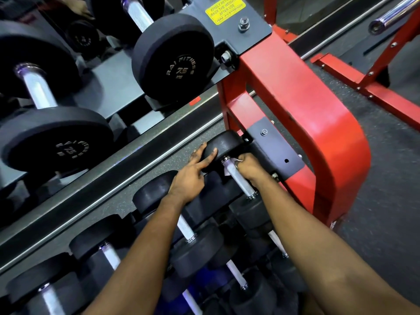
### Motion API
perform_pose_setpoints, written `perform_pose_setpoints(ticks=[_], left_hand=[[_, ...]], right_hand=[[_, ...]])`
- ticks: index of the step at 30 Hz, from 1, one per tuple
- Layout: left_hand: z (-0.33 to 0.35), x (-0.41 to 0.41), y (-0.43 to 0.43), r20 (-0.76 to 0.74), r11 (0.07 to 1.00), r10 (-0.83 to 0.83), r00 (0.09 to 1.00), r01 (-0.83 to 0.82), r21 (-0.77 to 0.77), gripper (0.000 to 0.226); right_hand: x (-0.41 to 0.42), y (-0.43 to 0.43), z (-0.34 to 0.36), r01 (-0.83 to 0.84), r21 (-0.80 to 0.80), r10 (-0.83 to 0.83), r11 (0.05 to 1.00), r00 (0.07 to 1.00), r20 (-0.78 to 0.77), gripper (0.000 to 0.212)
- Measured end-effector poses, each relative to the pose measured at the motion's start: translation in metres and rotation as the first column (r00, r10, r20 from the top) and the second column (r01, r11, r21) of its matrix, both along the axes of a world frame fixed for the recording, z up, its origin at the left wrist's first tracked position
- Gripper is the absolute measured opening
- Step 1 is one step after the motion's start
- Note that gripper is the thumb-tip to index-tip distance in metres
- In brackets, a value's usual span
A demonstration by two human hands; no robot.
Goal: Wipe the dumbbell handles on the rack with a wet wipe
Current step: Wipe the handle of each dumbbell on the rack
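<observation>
Handle [239, 181]: knurled steel, on the last dumbbell at the right end of the lower tier of the rack [302, 114]. It lies in its cradle and slopes away from you.

Wipe [227, 172]: only small white scraps show at the handle's far end. The rest is hidden inside your grip.

Right hand [251, 169]: fingers clenched round the far end of the handle, wipe between skin and steel, just short of the far head [223, 144].

Left hand [191, 178]: fingers straight and spread, resting on that head and grasping nothing. This reads as a brace.

Judgement:
- The bare length down to the near head [252, 212] looks unwiped from this grip. Draw the wipe toward you in one stroke, rolling your wrist so the underside gets contact too.
- Expect the knurling to drag and snag, so keep the wipe wrapped fully round rather than bunched.
- Press down with your left hand so the dumbbell does not roll in its cradle.
- The grey bracket [272, 151] sits just beside your right knuckles, so mind them on the twist.
- Finish at both collars, where grime would likely collect.
- The next handle [185, 228] lies to the left, under your left forearm.
</observation>
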State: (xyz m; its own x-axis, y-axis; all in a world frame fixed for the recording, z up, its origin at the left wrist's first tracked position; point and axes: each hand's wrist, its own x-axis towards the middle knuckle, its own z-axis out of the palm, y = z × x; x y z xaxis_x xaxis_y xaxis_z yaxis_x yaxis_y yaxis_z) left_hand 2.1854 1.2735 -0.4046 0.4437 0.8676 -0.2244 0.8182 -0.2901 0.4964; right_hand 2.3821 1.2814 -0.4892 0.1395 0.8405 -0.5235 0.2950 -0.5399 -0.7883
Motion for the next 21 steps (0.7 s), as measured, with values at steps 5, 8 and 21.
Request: perform_pose_setpoints(ticks=[5, 8, 21], left_hand=[[-0.001, -0.003, 0.002, 0.012, 1.0, -0.014, 1.0, 0.014, 0.019, 0.103], [-0.002, 0.001, 0.0, -0.013, 0.986, 0.057, 0.998, -0.055, 0.157, 0.086], [-0.029, 0.01, 0.038, 0.052, 0.933, -0.266, 0.963, 0.243, 0.266, 0.049]], right_hand=[[0.005, -0.002, 0.002, -0.074, -0.053, 0.079, 0.996, 0.993, 0.09, 0.033], [0.006, -0.002, 0.001, -0.081, -0.04, 0.087, 0.996, 0.978, 0.19, 0.031], [-0.004, -0.006, -0.001, -0.017, -0.035, 0.018, 0.999, 0.999, 0.047, 0.028]])
